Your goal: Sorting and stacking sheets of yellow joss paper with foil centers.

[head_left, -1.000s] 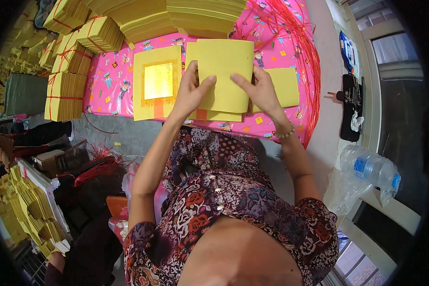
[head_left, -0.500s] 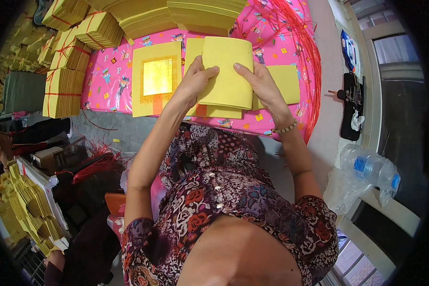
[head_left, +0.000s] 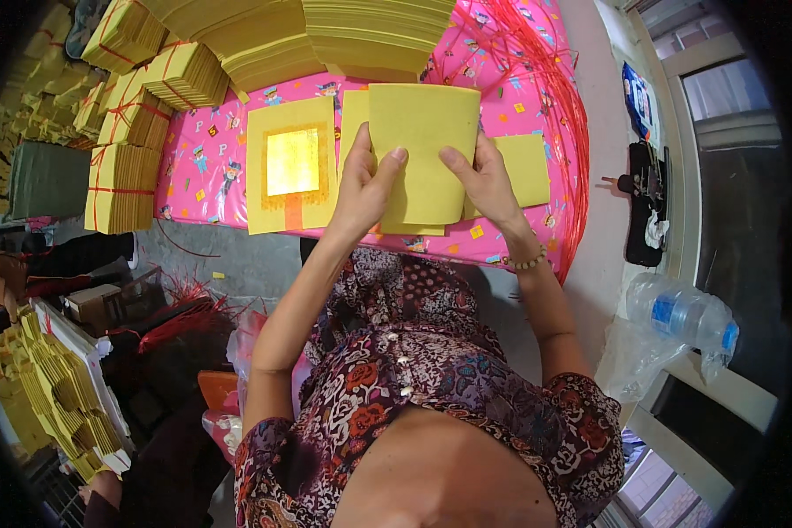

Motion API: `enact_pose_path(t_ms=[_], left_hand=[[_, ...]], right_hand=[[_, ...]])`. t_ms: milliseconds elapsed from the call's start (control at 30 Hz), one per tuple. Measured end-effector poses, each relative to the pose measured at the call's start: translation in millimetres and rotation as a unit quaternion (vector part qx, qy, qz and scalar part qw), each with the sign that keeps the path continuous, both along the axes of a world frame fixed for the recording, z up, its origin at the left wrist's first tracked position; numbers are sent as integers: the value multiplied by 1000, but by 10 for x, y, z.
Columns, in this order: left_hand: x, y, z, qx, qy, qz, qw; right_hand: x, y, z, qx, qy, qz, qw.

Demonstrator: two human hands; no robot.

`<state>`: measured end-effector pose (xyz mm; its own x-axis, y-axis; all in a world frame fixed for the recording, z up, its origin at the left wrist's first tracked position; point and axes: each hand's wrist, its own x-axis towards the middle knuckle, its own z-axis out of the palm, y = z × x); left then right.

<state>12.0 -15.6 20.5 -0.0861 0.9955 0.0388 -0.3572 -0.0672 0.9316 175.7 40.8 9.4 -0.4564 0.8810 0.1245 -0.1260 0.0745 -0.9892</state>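
Note:
Both my hands grip a folded sheet of yellow paper (head_left: 424, 114), whose curved fold lies along its right side. My left hand (head_left: 366, 189) pinches the left edge, thumb on top, while my right hand (head_left: 491, 183) holds the right side the same way. Partly hidden beneath it is another yellow sheet (head_left: 354, 110). To the left lies a flat yellow sheet (head_left: 260, 198) bearing a shiny gold square (head_left: 293, 163) and an orange strip. Another plain yellow sheet (head_left: 528, 172) sticks out to the right, behind my right hand.
Tall stacks of yellow paper (head_left: 374, 40) stand along the back of the pink-covered table (head_left: 185, 198). Bundles tied with red string (head_left: 121, 187) sit at its left, loose red strings (head_left: 576, 132) at its right. Another person's hand (head_left: 106, 486) is near piled yellow paper (head_left: 66, 396), lower left.
The folded sheet has turned slightly and now tilts up at its far edge. Both hands keep their grip. The whole view has shifted a little, so the table appears lower.

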Motion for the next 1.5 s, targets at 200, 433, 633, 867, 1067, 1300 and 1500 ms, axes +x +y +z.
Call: enact_pose_path(t_ms=[200, 433, 633, 867, 1067, 1300, 1500], left_hand=[[68, -62, -96, 26, 9, 8, 1000], [107, -189, -39, -22, -15, -36, 999], [103, -212, 2, -72, -32, -52, 996], [73, -199, 6, -101, -25, -36, 994], [98, -175, -8, -79, -13, -40, 996], [118, -121, 64, -85, 27, -23, 996], [166, -22, 68, -77, 45, -15, 996]], right_hand=[[92, -46, 67, -42, -6, -4, 999], [145, -62, 194, -22, 8, -62, 998], [252, 7, 134, -29, 7, -83, 996], [303, -179, 324, -114, -49, -15, 992], [405, -229, 94, -106, -123, 14, 987], [458, -312, 245, -160, -174, 47, 970], [513, -352, 128, -164, -156, 62, 972]])
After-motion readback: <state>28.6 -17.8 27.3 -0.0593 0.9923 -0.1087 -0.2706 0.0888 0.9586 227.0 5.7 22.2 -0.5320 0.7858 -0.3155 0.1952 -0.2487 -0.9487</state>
